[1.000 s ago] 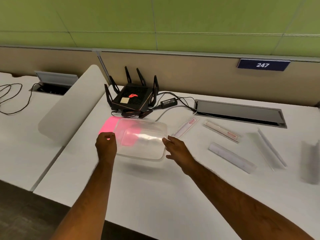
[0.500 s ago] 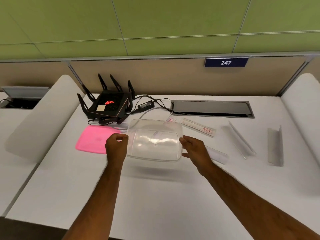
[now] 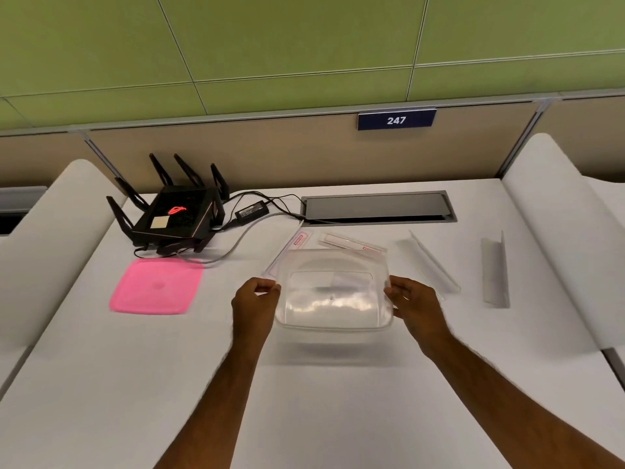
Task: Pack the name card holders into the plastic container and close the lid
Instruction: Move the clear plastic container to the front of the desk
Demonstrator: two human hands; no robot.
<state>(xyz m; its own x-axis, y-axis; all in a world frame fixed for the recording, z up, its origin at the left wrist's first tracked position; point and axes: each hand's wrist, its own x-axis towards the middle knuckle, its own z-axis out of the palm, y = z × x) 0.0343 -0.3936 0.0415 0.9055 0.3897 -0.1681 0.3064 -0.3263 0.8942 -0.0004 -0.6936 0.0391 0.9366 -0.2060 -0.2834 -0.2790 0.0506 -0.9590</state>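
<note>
with both arms stretched forward, left hand [image 3: 254,301] and right hand [image 3: 413,302] grip the plastic container [image 3: 333,292] — fingers curled on opposite rims.

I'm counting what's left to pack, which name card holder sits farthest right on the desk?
The grey-looking holder, alone beyond the right hand; the other holders lie nearer the container.

One head-worn camera, my only view.
I look forward and down across the white desk [image 3: 101,384] toward the partition wall [image 3: 270,154], close above both forearms; wide-angle.
</note>
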